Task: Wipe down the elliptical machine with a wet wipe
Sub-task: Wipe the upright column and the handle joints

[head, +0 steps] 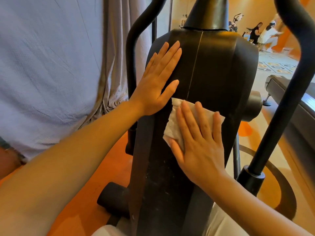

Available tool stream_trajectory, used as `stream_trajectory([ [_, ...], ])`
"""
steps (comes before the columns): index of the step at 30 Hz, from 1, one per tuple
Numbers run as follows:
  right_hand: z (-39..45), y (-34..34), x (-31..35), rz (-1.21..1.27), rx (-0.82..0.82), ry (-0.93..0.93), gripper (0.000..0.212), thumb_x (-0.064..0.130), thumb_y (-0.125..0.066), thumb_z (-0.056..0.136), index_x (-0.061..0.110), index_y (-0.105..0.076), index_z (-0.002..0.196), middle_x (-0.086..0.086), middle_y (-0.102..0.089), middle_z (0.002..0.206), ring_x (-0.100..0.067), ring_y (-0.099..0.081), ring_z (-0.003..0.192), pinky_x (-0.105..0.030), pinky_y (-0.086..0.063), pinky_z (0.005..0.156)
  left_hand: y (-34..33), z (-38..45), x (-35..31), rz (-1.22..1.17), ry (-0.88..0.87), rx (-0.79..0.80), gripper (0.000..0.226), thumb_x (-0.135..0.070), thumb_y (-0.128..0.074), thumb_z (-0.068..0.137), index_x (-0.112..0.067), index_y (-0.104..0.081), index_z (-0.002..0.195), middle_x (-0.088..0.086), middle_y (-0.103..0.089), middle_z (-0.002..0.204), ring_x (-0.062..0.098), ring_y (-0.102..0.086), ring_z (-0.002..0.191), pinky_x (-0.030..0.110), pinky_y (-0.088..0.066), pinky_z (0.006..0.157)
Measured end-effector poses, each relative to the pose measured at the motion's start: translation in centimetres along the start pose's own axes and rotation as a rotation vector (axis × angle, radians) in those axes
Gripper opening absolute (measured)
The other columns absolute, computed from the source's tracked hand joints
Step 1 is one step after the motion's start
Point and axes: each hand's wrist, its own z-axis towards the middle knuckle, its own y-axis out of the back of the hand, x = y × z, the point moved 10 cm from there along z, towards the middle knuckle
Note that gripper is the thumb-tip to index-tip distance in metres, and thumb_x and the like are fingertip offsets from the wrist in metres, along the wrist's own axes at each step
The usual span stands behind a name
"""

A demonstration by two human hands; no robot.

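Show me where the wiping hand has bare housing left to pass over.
Free: the black housing right of the centre seam, above the wipe. Crowded: left of it, where the left hand presses flat, and under the right hand.

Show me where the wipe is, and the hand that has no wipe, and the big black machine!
wet wipe (175,123): head view, bare crumpled left part.
left hand (158,82): head view, back of hand.
elliptical machine (219,68): head view, black housing.

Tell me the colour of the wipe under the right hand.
White: the wet wipe pressed under the right hand shows plainly against the black machine housing in the head view.
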Motion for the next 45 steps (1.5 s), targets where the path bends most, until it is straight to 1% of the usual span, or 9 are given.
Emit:
stream_trajectory([
  [5,-3.7,-1.7,2.9,-0.039,0.040,0.164,0.063,0.040,-0.030,0.100,0.013,-0.020,0.156,-0.008,-0.011,0.164,-0.029,-0.005,0.152,-0.052,0.004,0.121,0.0,-0.3,0.0,0.031,-0.004,0.041,0.062,-0.025,-0.040,0.102,0.004,-0.021,0.153,0.022,-0.016,0.162,0.037,-0.004,0.151,0.052,-0.004,0.124],
  [12,-10.2,-4.8,5.2,-0.061,0.168,0.439,0.063,0.043,-0.028,0.097,0.022,-0.023,0.156,-0.003,-0.007,0.165,-0.028,-0.004,0.152,-0.049,0.007,0.122,-0.1,-0.4,-0.2,0.069,-0.016,0.074,0.062,-0.029,-0.036,0.103,0.002,-0.021,0.154,0.023,-0.014,0.162,0.038,-0.002,0.151,0.049,-0.001,0.124],
  [19,-2.9,-2.0,5.1,-0.115,0.046,0.324,0.062,0.040,-0.021,0.102,0.014,-0.010,0.158,-0.008,-0.001,0.165,-0.026,0.002,0.152,-0.049,0.007,0.122,-0.2,-0.4,-0.1,0.073,-0.021,0.053,0.062,-0.029,-0.037,0.102,0.002,-0.022,0.153,0.024,-0.016,0.161,0.039,-0.003,0.150,0.043,0.002,0.123],
  [24,-3.2,-2.3,5.5,-0.098,0.037,0.281,0.063,0.038,-0.022,0.103,0.012,-0.003,0.157,-0.011,0.007,0.164,-0.027,0.009,0.151,-0.049,0.010,0.121,-0.2,-0.4,0.0,0.067,-0.031,0.030,0.059,-0.026,-0.038,0.102,0.004,-0.025,0.152,0.027,-0.019,0.160,0.042,-0.007,0.149,0.051,-0.003,0.123],
  [28,-9.2,-4.4,8.2,-0.156,0.141,0.527,0.066,0.030,-0.017,0.100,0.007,0.011,0.155,-0.014,0.018,0.162,-0.031,0.018,0.149,-0.049,0.014,0.119,-0.1,-0.5,0.0,0.052,-0.042,0.021,0.058,-0.023,-0.039,0.103,0.006,-0.026,0.151,0.029,-0.019,0.159,0.045,-0.007,0.148,0.051,-0.002,0.123],
  [32,-11.2,-5.4,8.0,-0.110,0.207,0.650,0.071,0.028,-0.023,0.093,0.012,0.006,0.156,-0.009,0.012,0.164,-0.027,0.013,0.151,-0.045,0.013,0.121,-0.1,-0.5,-0.1,0.049,-0.042,0.014,0.057,-0.023,-0.039,0.103,0.006,-0.027,0.150,0.029,-0.020,0.159,0.046,-0.008,0.148,0.047,-0.001,0.123],
  [35,-7.8,-3.9,6.4,-0.175,0.147,0.582,0.066,0.027,-0.027,0.102,0.010,0.005,0.157,-0.010,0.012,0.164,-0.026,0.012,0.151,-0.045,0.010,0.121,-0.1,-0.5,-0.1,0.039,-0.043,0.012,0.056,-0.022,-0.039,0.103,0.007,-0.027,0.150,0.029,-0.021,0.158,0.046,-0.008,0.148,0.049,-0.002,0.123],
  [41,-1.5,-1.3,3.3,-0.118,0.073,0.298,0.066,0.049,-0.021,0.102,0.015,-0.009,0.158,-0.009,0.000,0.165,-0.026,0.002,0.152,-0.046,0.003,0.123,-0.3,-0.5,0.0,0.030,-0.036,-0.002,0.056,-0.023,-0.038,0.102,0.007,-0.030,0.149,0.030,-0.023,0.157,0.045,-0.011,0.147,0.050,-0.004,0.122],
  [45,-4.8,-3.1,6.2,-0.096,0.155,0.325,0.076,0.063,-0.032,0.096,0.023,-0.010,0.158,-0.010,0.007,0.165,-0.035,0.008,0.151,-0.058,0.007,0.119,-0.2,-0.6,0.1,0.013,-0.037,0.005,0.057,-0.023,-0.039,0.101,0.007,-0.030,0.149,0.030,-0.022,0.158,0.045,-0.009,0.148,0.048,-0.002,0.122],
])
